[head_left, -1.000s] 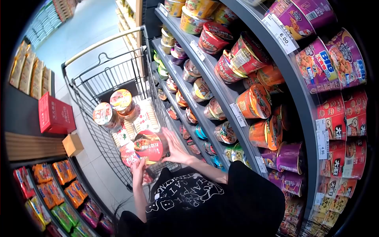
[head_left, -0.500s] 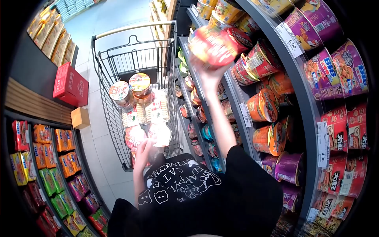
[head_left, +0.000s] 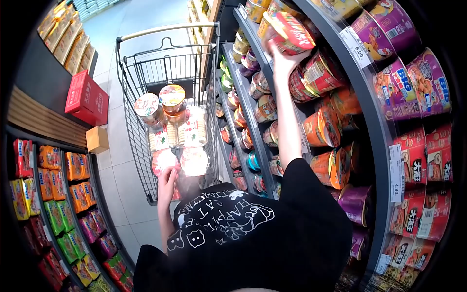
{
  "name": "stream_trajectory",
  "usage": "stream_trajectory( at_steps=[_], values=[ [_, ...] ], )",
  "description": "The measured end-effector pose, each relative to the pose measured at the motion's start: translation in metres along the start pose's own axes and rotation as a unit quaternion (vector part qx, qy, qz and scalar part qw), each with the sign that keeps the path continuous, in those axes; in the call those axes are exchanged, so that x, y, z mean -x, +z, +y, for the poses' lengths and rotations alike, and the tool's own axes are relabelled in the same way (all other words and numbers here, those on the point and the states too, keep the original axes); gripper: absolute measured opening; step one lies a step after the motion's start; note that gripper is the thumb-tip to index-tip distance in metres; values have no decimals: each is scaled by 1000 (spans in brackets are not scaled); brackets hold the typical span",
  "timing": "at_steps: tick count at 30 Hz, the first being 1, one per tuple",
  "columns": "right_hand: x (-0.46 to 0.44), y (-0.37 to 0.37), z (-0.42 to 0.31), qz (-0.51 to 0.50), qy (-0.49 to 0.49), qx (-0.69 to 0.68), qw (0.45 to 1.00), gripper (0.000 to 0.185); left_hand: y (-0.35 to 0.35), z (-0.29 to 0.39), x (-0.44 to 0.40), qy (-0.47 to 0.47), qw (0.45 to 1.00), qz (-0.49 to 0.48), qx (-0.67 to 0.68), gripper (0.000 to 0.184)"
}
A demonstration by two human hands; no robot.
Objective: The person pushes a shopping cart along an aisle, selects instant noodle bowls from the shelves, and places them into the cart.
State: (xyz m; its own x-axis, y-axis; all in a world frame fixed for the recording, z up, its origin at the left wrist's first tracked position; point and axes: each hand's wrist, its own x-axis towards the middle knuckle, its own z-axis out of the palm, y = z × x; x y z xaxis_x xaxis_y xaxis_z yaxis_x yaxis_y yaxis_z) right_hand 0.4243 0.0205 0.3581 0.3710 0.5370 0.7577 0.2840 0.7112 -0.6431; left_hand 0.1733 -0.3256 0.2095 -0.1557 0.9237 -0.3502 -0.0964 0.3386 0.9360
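Note:
My right hand [head_left: 286, 59] is wrapped round a red instant noodle bowl [head_left: 287, 35], which is tilted on its side at the upper shelf beside other noodle bowls. My left hand [head_left: 168, 181] is over the near end of the shopping cart [head_left: 134, 160], its fingers loosely bent and holding nothing that I can see. Just beyond its fingertips is a red-and-white bowl [head_left: 163, 159] in the cart. A glaring white-lidded bowl [head_left: 194, 161] sits to its right. Farther back stand two noodle bowls, one white-lidded [head_left: 148, 108] and one orange [head_left: 173, 97], near clear-wrapped packs [head_left: 192, 130].
Shelves of noodle bowls [head_left: 323, 126] rise close on the right, with price tags [head_left: 355, 47] along their edges. Racks of bagged noodles [head_left: 58, 219] line the left. A red box [head_left: 87, 100] and a small wooden block [head_left: 98, 140] stand beside the cart.
My right hand has carried the red noodle bowl rightward and slightly up, against the shelf. My left hand has shifted slightly left, its fingers more bent. The cart contents look the same.

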Motion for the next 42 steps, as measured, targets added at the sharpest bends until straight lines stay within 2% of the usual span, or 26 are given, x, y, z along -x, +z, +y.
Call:
stream_trajectory(
  at_steps=[2,3,4,5,6,7,9,10,11,13,16,21,23,24,25,27,29,31,33,37,38,42],
  values=[
    [41,-7,-26,-84,61,4,995,99,1,1,-4,47,999,-14,-19,23],
    [64,-7,-47,-123,72,-97,985,92,4,4,-3,45,999,-14,-20,23],
    [93,-16,-30,-166,58,-51,983,87,11,15,-1,52,999,-6,11,21],
    [117,-20,-63,-204,101,-89,970,84,15,22,0,60,997,3,42,20],
    [145,-29,-75,-253,200,-148,935,86,12,18,-2,78,996,-31,27,29],
    [164,-36,-92,-335,301,-201,870,102,14,21,-1,76,996,-31,26,29],
    [223,-58,-94,-405,337,-182,830,107,21,30,2,12,964,-29,264,41],
    [240,-65,-109,-432,345,-181,813,109,15,14,-1,-9,953,-54,298,50],
    [253,-71,-122,-458,355,-180,795,110,11,1,-4,-42,925,-61,372,48],
    [261,-82,-152,-482,389,-185,763,113,7,-31,-2,-87,928,61,358,44],
    [266,-90,-161,-507,363,-164,765,113,0,-37,10,-121,931,62,338,37],
    [262,-89,-153,-511,375,-180,752,115,8,-40,3,-123,937,76,317,39],
    [258,-85,-145,-463,409,-182,765,116,21,-20,-4,-75,938,68,330,41],
    [249,-80,-135,-476,364,-151,786,115,23,-14,-8,-68,931,49,356,43],
    [244,-74,-125,-444,342,-133,817,115,16,-12,-12,-50,945,-14,324,45],
    [213,-53,-98,-386,294,-144,862,115,22,11,-8,-35,958,-10,286,47],
    [172,-34,-69,-295,150,-88,939,104,19,8,-7,-34,958,10,285,47],
    [118,-14,-47,-192,86,-96,973,94,14,7,-6,-29,965,36,256,46],
    [65,1,-19,-112,18,-101,988,97,11,7,-2,-31,967,49,249,44],
    [-8,13,31,19,-73,74,994,109,4,2,1,-27,970,80,227,42],
    [-17,15,31,45,-30,86,995,109,3,2,1,-32,969,91,226,42],
    [-40,14,64,126,-20,168,978,109,-6,-3,3,-27,969,114,219,41]
  ],
)
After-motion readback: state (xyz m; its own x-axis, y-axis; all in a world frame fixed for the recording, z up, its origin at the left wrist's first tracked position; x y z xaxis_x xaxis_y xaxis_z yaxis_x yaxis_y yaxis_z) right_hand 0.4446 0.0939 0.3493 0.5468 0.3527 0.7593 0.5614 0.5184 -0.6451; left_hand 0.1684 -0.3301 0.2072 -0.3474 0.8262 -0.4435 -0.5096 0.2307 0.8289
